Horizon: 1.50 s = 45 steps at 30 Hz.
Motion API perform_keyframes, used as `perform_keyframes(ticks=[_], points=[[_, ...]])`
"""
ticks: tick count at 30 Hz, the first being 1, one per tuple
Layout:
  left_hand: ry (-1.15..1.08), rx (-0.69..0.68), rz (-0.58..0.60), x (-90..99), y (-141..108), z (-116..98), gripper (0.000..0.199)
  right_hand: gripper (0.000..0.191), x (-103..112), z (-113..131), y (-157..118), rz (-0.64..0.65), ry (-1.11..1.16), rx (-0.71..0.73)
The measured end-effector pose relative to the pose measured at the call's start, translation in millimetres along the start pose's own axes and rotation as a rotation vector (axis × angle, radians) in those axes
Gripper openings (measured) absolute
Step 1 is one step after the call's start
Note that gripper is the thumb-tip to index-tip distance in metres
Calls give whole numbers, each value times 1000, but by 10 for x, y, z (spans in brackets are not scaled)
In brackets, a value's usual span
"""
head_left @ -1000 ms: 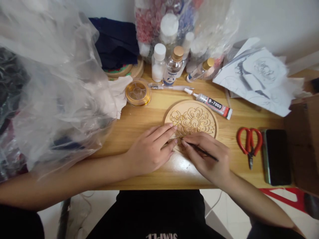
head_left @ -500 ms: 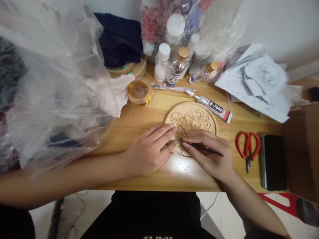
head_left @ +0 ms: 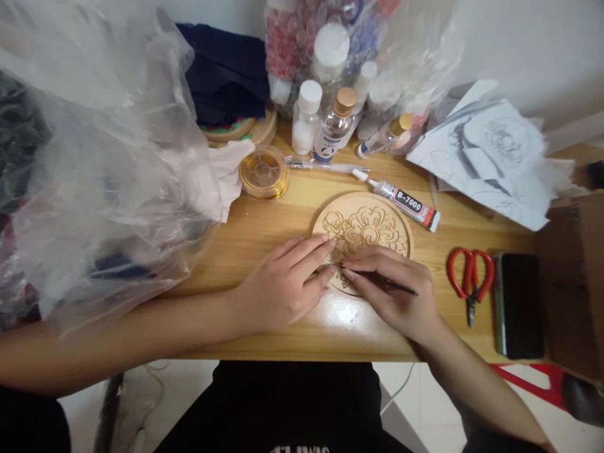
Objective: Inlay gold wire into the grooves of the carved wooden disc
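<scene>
Tabletop (head_left: 274,220): wood-grained. Round wooden plaque (head_left: 371,236) with gold floral outline lies flat on it; clock positions taken from its middle. Left hand (head_left: 290,283) at eight, fingers extended, fingertips on the plaque; right hand (head_left: 401,290) at half past four, pinching. Red-handled pliers (head_left: 469,274) at four, apart. B-7000 glue tube (head_left: 408,202) at two, beside the rim. Gold wire spool (head_left: 264,172) at ten. Slender dark tool (head_left: 401,287), held in the right-hand pinch.

Glossy wooden table (head_left: 292,220), matt wooden disc (head_left: 362,234), wrinkled plastic bag (head_left: 106,170), matt cloth (head_left: 226,75)
</scene>
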<state>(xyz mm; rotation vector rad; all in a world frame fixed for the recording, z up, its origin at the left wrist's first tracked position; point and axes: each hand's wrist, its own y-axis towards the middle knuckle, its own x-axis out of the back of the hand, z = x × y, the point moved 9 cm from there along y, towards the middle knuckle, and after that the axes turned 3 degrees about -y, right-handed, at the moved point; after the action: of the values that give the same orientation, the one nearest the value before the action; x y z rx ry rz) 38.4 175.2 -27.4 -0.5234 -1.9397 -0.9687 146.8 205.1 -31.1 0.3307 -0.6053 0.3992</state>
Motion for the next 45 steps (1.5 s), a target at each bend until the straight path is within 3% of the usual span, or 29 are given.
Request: perform_keyframes(ticks=[18,24,30,35,38,45], points=[[187,-96,-1,-16,-29,-105,25,11,75,1,25,-50,7,-20],[137,-101,-1,-20,-48,-96,26,11,116,23,42,-82,1,-18],[107,-106,-18,8,-43,-97,28,12,255,-65,21,-196,5,-120],[94,-28,-12,30,-7,-21,31,8,333,-166,-14,-259,49,-195],[48,-30,-21,28,-12,-15,30,7,304,-134,10,-214,53,-159],[51,-45,-32,61,6,-37,25,15,60,28,26,27,53,87]])
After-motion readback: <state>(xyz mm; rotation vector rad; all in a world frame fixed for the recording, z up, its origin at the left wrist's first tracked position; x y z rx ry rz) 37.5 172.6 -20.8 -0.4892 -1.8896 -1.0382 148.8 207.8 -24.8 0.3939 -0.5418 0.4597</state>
